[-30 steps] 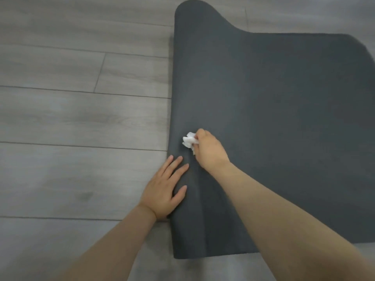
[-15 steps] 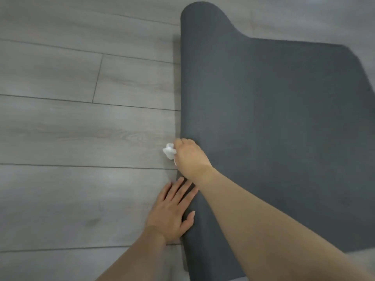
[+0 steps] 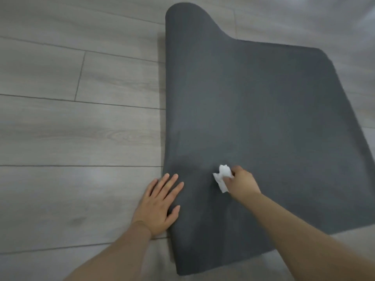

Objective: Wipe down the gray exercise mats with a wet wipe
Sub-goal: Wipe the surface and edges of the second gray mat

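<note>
A dark gray exercise mat (image 3: 253, 110) lies on the floor, its left side curled up in a roll. My right hand (image 3: 242, 184) presses a crumpled white wet wipe (image 3: 222, 177) onto the mat near its lower left part. My left hand (image 3: 160, 203) lies flat with fingers spread, straddling the mat's left edge, palm partly on the floor. A faint darker streak shows on the mat just left of the wipe.
Gray wood-look plank floor (image 3: 71, 128) surrounds the mat on the left, top and right. The mat's near edge (image 3: 213, 268) ends close to my forearms.
My right hand has swept the wipe from the mat's left edge rightward onto the mat. The left hand stays pressed at the edge. The view has shifted slightly.
</note>
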